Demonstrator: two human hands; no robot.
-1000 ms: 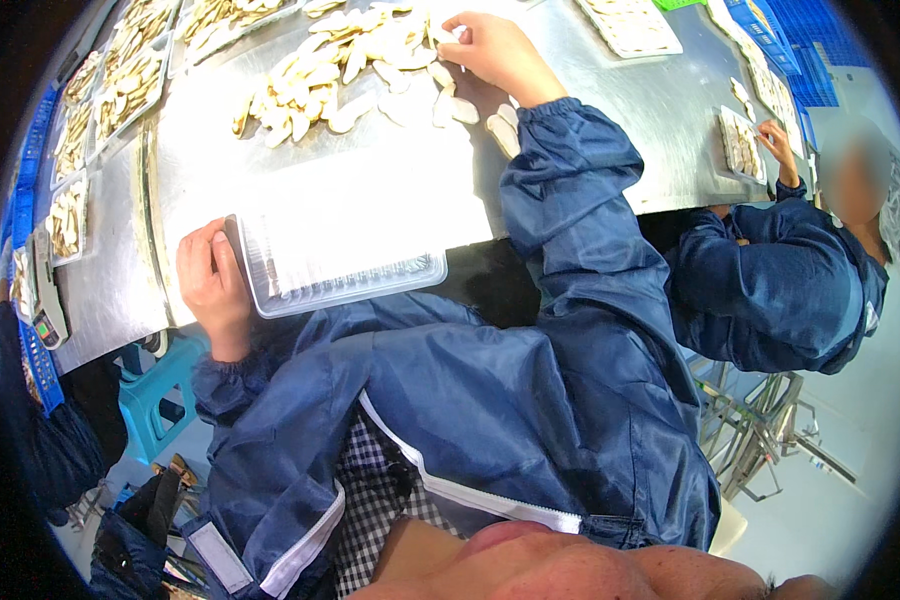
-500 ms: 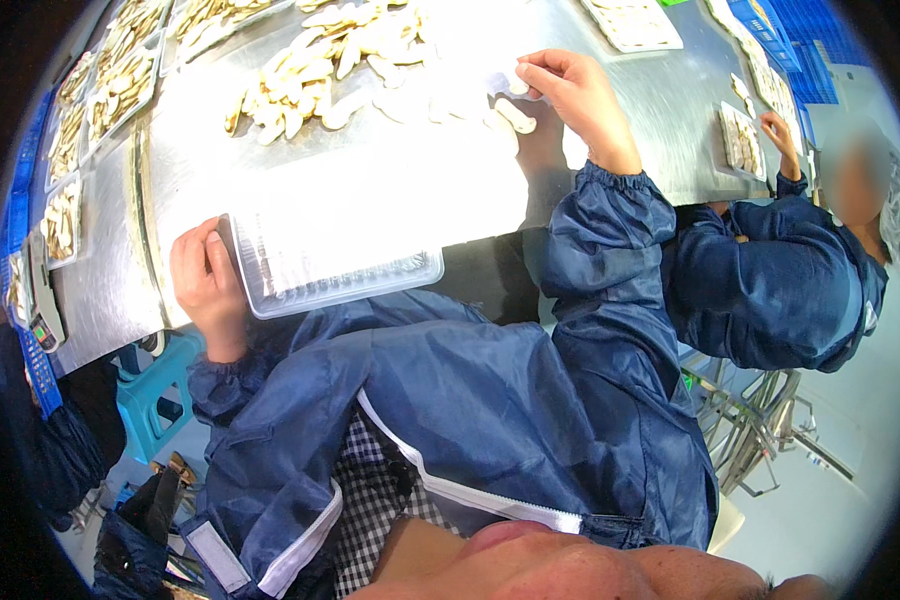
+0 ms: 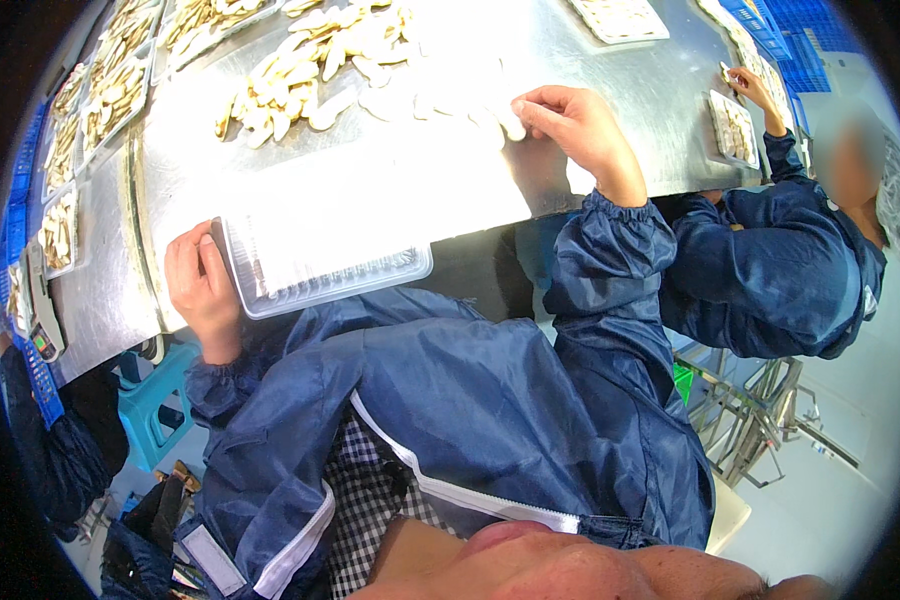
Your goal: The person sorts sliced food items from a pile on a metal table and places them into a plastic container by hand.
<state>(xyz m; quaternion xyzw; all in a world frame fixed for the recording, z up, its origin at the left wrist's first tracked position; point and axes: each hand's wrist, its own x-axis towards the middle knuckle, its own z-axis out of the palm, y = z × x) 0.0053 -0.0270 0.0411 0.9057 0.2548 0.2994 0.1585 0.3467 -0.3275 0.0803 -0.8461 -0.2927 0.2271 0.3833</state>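
My left hand (image 3: 202, 285) grips the left rim of a clear ribbed plastic tray (image 3: 335, 282), which lies at the table's near edge. Glare washes out much of the tray's inside, so its contents cannot be told. Farther right, my right hand (image 3: 578, 132) is closed in a pinch, thumb and forefinger at the end of a pale slice (image 3: 512, 122) that looks like mushroom. Left of that hand, more such slices trail toward a loose pile of mushroom slices (image 3: 282, 92) on the metal table (image 3: 450, 190).
Filled trays (image 3: 120, 95) stand at the far left, above a small scale (image 3: 40, 305). Another tray of slices (image 3: 620, 18) lies far back. At right, a co-worker (image 3: 770, 265) in blue reaches over a filled tray (image 3: 734, 128). A turquoise stool (image 3: 158, 405) stands below the table.
My right hand has come slightly nearer and down to the slice on the table; the small pale piece at its fingertips no longer shows. My left hand stays on the tray. The co-worker's hand has moved farther back.
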